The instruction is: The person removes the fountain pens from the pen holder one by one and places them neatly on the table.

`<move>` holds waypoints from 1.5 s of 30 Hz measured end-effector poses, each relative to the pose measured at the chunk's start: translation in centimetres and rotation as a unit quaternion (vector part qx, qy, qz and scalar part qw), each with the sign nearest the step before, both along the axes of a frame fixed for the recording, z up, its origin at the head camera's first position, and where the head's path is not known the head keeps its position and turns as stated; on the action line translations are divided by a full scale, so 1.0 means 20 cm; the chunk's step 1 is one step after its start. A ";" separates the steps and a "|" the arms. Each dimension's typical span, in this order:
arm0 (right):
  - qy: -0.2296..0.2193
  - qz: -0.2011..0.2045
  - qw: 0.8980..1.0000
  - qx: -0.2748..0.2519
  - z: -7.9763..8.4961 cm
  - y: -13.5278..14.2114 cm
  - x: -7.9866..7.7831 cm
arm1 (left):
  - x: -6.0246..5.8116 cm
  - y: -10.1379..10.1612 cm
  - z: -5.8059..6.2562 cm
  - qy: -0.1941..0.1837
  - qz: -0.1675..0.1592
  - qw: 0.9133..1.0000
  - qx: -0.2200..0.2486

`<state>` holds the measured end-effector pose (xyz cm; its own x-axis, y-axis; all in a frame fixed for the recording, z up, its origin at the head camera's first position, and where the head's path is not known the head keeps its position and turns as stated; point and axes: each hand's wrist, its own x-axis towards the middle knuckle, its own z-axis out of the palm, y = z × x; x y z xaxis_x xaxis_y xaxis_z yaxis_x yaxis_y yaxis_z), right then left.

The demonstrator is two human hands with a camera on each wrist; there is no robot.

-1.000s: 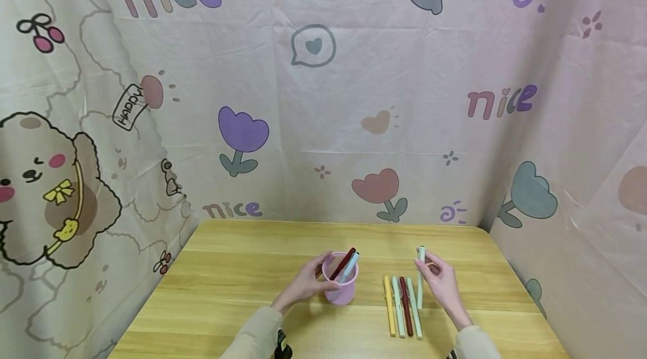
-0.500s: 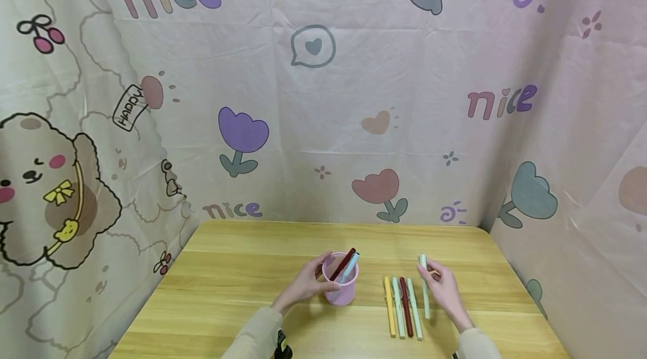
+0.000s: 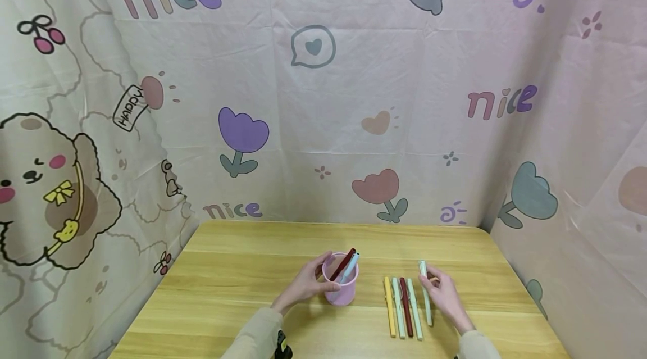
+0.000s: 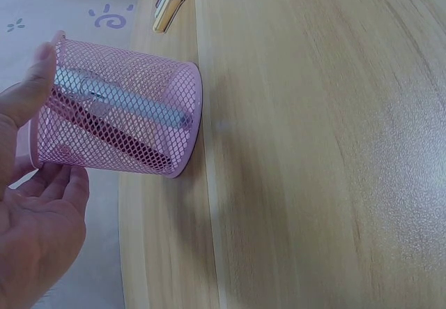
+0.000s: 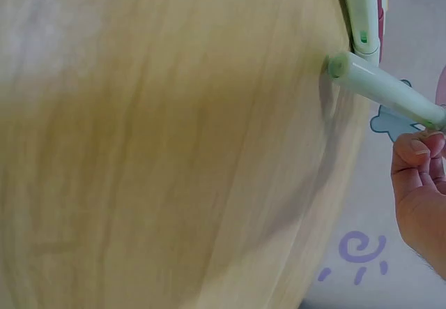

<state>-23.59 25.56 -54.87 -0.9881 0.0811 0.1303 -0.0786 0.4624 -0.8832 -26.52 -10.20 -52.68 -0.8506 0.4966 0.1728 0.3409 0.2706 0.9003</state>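
A pink mesh pen holder (image 3: 341,296) stands on the wooden table, a dark red pen (image 3: 346,262) and a light blue pen (image 3: 351,267) leaning inside it. My left hand (image 3: 305,285) grips its rim and side, thumb on the near side; the left wrist view shows the mesh cup (image 4: 118,107) between thumb and fingers. On the right, my right hand (image 3: 443,290) pinches a pale green pen (image 3: 428,308) near its upper end. That pen (image 5: 390,89) slants with its lower end close to the tabletop; whether it touches, I cannot tell.
Left of the held pen lies a row: a yellow pen (image 3: 389,307), a pale green pen (image 3: 398,309), a dark red pen (image 3: 406,309) and another pale green pen (image 3: 414,311). A patterned cloth (image 3: 323,123) hangs behind the wooden table (image 3: 242,269).
My right hand has moved slightly down and nearer with the pale green pen, whose lower end has swung right, away from the row. The left hand and pen holder stay still.
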 end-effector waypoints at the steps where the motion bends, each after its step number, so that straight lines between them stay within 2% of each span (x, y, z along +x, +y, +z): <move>1: -0.003 0.001 1.000 0.002 0.00 0.00 0.00 | 0.00 0.00 0.00 -0.001 0.000 1.000 0.001; 11: -0.039 0.002 0.998 0.044 -0.03 0.02 -0.02 | 0.00 0.00 0.00 -0.009 -0.001 1.000 0.005; 45: -0.073 0.031 0.990 0.116 -0.10 0.03 -0.04 | 0.00 0.00 0.00 -0.002 -0.003 1.000 -0.001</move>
